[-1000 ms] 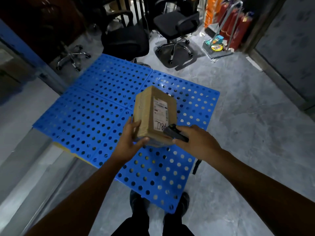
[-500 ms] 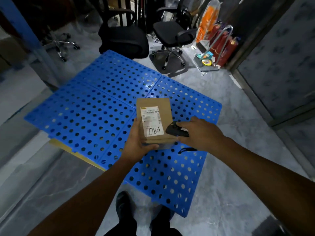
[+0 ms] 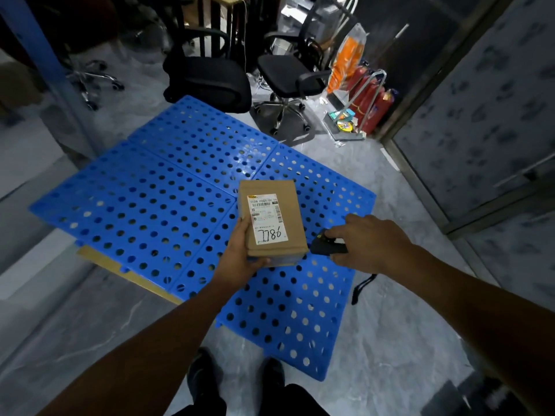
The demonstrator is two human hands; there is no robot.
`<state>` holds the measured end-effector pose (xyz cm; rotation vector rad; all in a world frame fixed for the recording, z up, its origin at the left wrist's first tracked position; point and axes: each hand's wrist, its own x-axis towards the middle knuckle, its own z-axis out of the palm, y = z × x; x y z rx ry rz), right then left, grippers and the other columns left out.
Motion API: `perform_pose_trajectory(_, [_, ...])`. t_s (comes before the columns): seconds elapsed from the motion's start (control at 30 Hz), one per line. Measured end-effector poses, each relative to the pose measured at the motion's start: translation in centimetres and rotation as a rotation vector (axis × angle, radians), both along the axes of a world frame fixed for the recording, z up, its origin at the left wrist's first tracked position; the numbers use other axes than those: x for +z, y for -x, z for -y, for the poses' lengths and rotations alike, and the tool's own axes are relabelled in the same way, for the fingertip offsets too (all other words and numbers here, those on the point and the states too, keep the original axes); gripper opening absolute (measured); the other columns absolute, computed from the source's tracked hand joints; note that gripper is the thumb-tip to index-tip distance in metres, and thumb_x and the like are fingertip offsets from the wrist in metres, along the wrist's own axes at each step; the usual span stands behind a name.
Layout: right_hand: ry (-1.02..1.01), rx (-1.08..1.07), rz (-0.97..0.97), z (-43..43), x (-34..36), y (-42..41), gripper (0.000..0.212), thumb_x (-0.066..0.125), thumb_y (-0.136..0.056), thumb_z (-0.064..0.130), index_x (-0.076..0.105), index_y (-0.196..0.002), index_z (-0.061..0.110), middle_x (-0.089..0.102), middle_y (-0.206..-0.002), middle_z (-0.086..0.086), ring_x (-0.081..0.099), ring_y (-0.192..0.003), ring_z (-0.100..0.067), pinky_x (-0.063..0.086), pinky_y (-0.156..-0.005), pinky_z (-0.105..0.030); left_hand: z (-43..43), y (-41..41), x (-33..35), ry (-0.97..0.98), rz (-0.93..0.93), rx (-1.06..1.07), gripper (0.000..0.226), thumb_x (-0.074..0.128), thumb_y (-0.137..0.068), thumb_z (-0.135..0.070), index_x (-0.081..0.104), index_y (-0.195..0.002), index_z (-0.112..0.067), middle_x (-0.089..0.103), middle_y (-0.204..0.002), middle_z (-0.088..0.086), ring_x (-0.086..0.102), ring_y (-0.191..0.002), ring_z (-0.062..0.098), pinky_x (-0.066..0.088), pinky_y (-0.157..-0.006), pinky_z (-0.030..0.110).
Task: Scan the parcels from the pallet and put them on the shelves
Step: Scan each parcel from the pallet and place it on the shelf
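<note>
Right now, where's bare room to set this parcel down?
The whole blue pallet is bare, widest left of the parcel in the left hand. Grey floor right of the scanner hand is free. It is crowded behind the pallet: chairs, extinguishers.

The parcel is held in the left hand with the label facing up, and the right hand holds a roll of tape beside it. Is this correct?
Not quite. In the head view the right hand holds a small black scanner, not tape. The rest stands: the left hand holds the parcel, label up.
</note>
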<state>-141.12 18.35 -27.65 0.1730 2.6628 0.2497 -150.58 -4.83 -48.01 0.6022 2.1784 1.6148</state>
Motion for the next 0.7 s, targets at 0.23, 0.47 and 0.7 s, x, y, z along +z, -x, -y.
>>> perform_pose_trajectory(0.23, [0.27, -0.213, -0.116, -3.3, -1.9, -1.3, 0.059, 0.062, -0.088, 0.059, 0.049, -0.142, 0.041, 0.058, -0.118, -0.001, 0.062, -0.097, -0.022, 0.056, -0.08, -0.041, -0.2, -2.1, 1.3, 0.054, 0.023, 0.061, 0.11, 0.086, -0.081, -0.011, 0.012, -0.155, -0.044, 0.033, -0.158, -0.009, 0.039, -0.139, 0.006, 0.042, -0.099, 0.006])
perform_pose_trajectory(0.47, [0.71, -0.246, -0.019, -0.4, -9.8, -1.9, 0.045, 0.064, -0.095, 0.042, 0.059, -0.136, 0.026, 0.072, -0.109, -0.009, 0.071, -0.088, -0.028, 0.059, -0.077, -0.049, 4.1, -9.6, 0.3, 0.204, 0.015, 0.234, 0.121, 0.089, -0.079, -0.022, 0.004, -0.163, -0.036, 0.035, -0.159, -0.004, 0.043, -0.14, 0.013, 0.045, -0.107, 0.027])
perform_pose_trajectory(0.7, [0.852, 0.135, 0.082, 12.6, -8.7, 2.3, 0.055, 0.065, -0.092, 0.049, 0.051, -0.142, 0.03, 0.062, -0.134, 0.002, 0.064, -0.105, -0.016, 0.049, -0.074, -0.022, 15.5, -15.6, 4.8, 0.163, 0.021, 0.753, 0.124, 0.099, -0.061, -0.017, 0.024, -0.16, -0.021, 0.049, -0.138, -0.016, 0.051, -0.12, -0.008, 0.045, -0.094, 0.01])
